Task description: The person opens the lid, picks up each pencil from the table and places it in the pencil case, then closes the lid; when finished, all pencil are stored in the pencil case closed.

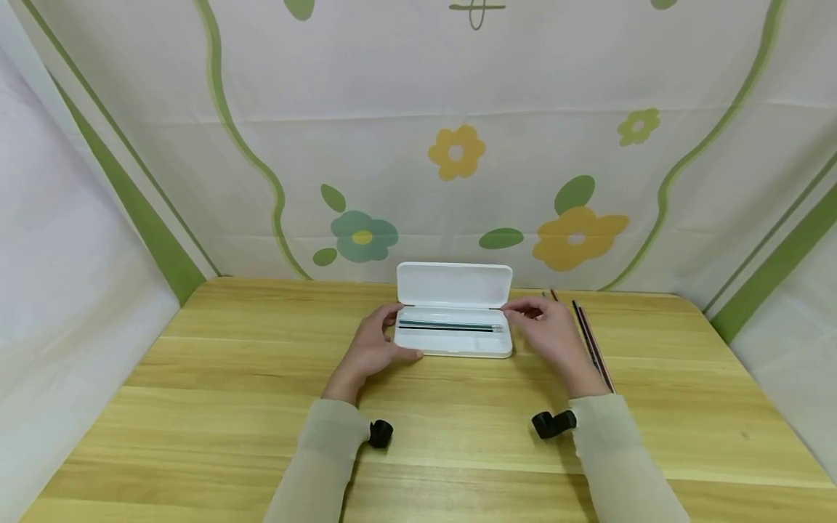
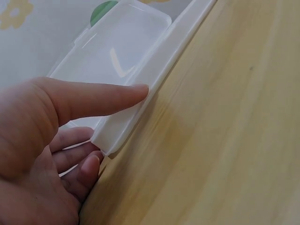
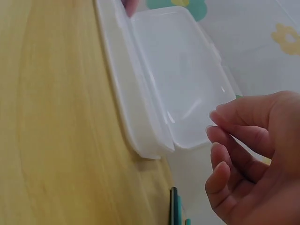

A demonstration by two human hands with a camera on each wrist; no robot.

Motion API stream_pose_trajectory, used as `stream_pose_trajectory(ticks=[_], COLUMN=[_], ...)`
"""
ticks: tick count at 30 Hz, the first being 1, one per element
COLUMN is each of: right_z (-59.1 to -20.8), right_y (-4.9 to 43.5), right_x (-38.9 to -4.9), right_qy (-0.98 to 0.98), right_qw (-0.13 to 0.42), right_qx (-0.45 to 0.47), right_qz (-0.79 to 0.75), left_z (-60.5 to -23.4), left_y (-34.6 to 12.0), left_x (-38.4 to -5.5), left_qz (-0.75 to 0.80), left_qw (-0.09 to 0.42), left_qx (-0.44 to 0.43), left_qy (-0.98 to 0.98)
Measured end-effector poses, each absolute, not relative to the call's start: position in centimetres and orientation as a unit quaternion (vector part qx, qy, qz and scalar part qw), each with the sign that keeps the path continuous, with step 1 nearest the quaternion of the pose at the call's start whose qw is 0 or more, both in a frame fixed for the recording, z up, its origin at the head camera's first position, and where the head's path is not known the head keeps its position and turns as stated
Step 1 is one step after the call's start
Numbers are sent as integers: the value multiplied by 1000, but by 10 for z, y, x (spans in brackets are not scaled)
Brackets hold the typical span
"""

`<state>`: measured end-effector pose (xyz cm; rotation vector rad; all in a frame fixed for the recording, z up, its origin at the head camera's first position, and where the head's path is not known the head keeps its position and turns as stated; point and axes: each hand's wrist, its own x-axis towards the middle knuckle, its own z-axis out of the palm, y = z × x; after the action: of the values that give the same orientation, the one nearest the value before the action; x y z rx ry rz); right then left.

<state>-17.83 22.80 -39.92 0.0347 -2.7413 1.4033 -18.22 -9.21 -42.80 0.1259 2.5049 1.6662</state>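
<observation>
A white pencil case (image 1: 454, 344) lies on the table with its lid (image 1: 454, 285) raised at the back. Inside it, two dark pencils (image 1: 445, 326), one greenish and one black, lie lengthwise. My left hand (image 1: 373, 345) holds the case's left end, its thumb (image 2: 108, 99) along the front wall and the other fingers round the end. Near the right rear corner is my right hand (image 1: 546, 328), with loosely bent fingers (image 3: 234, 150) and nothing seen between them. Whether its fingertips touch the case cannot be told.
Several loose pencils (image 1: 591, 341) lie right of the case, partly behind the right hand and forearm. A patterned cloth (image 1: 392, 87) hangs behind the wooden table (image 1: 216, 407). A black wrist camera (image 1: 553, 424) sits at the right sleeve, another (image 1: 381, 434) at the left.
</observation>
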Motion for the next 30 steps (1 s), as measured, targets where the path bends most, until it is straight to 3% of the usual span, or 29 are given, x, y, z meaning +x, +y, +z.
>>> stream_pose_trajectory(ticks=[14, 30], right_z=[-385, -381], right_y=[236, 242], right_x=[-172, -171], right_qy=[-876, -871], right_qw=[37, 25], right_qx=[-16, -25], right_qz=[480, 490], left_z=[-417, -407], left_y=[-88, -84], left_x=[-181, -178], left_qz=[548, 546], left_qw=[79, 104], left_qx=[-13, -13], left_qy=[833, 831])
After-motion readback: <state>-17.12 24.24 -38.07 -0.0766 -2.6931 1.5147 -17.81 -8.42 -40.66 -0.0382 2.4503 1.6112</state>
